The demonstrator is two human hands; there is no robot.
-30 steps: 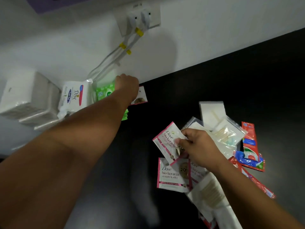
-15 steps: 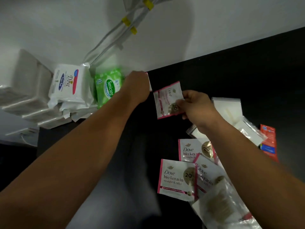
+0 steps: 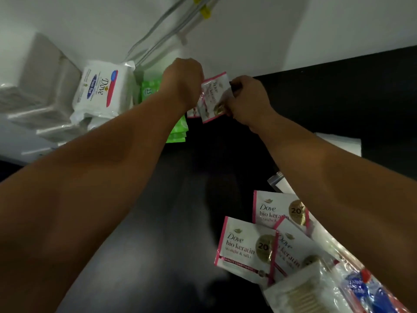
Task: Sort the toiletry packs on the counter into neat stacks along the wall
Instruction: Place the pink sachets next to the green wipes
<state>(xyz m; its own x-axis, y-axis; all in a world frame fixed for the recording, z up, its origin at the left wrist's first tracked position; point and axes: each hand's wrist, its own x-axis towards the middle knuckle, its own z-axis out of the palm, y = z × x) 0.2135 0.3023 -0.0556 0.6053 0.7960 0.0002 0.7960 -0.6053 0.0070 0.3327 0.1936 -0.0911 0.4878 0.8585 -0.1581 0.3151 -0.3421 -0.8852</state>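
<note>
Sachet (image 3: 214,97) now at left hand (image 3: 183,80)

Pink-edged white Dove sachet (image 3: 213,97) tilted upright beside green packs (image 3: 178,132).

Dim, flat indoor light. White wall (image 3: 338,26) is brightest, with a broad soft shadow across its middle. Black worktop (image 3: 338,91) swallows detail, with a dull sheen at centre. Wide-angle bend at the edges. Cotton bud pack (image 3: 300,292) at bottom right is smeared and soft.
</note>
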